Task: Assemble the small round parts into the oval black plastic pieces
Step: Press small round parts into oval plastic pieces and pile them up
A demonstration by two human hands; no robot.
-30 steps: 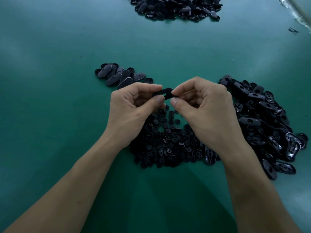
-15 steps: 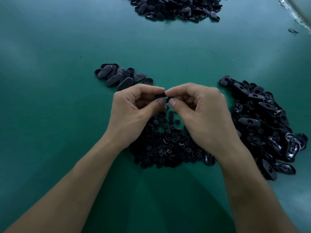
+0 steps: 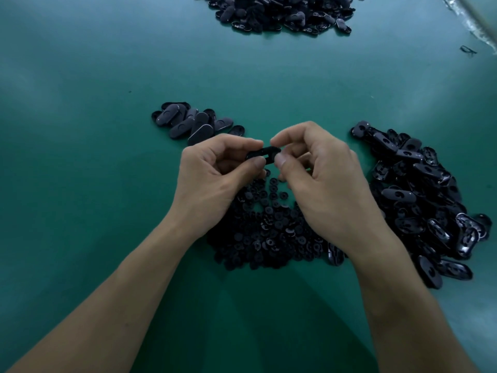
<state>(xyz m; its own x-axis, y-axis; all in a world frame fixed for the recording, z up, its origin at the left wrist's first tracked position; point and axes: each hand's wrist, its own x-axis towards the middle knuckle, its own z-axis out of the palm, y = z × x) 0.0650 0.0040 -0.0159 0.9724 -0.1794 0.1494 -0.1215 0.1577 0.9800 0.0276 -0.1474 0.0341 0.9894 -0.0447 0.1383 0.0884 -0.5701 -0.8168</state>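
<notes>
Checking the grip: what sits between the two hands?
One black oval piece, pinched at its ends by the left hand and right hand, in the head view.

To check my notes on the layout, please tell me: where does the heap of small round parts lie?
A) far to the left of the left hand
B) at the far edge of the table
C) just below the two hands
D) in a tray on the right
C: the round parts lie heaped on the table beneath the left hand and right hand, which pinch an oval piece above them.
</notes>
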